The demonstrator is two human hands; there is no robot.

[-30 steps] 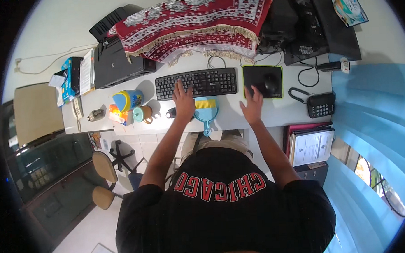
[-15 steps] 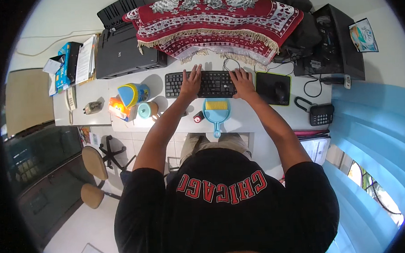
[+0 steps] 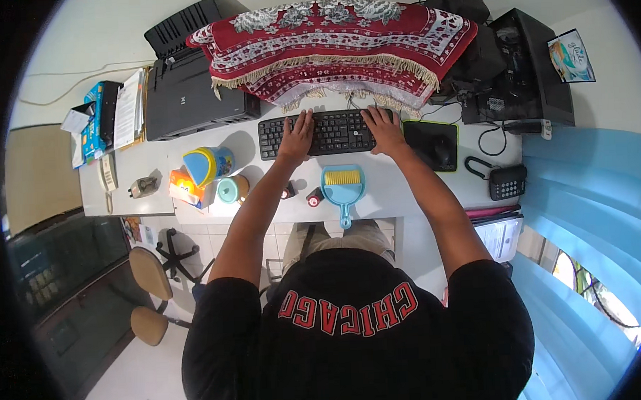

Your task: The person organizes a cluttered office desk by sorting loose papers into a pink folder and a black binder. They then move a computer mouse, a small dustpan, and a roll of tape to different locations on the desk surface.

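- The fingers of the left hand point(image 3: 297, 138) are lying loosely spread, reaching across the keys left of the middle of the keyboard point(image 3: 339, 131); I cannot tell whether they are pressing or only resting.
- The fingers of the right hand point(image 3: 385, 133) are stretching forward over the keyboard's right end, thumb standing apart; its grip, if any, is not showing.
- A second ago the right hand was reaching over the near-left corner of the mouse pad point(image 3: 422, 156); now both hands are meeting the keyboard, so the work seems to be centring there, with the mouse point(image 3: 443, 149) lying untouched.
- From the keyboard, which is sitting on the white desk point(image 3: 406, 200), a blue dustpan point(image 3: 344, 193) with yellow bristles is lying at six o'clock.
- A small red-and-black object point(image 3: 315, 197) is lying just beside it, toward seven.
- Farther out, a lidded mug point(image 3: 232, 189) is standing at eight, a black telephone point(image 3: 507, 182) is resting near four, and a red patterned cloth point(image 3: 335, 45) is draping at twelve.
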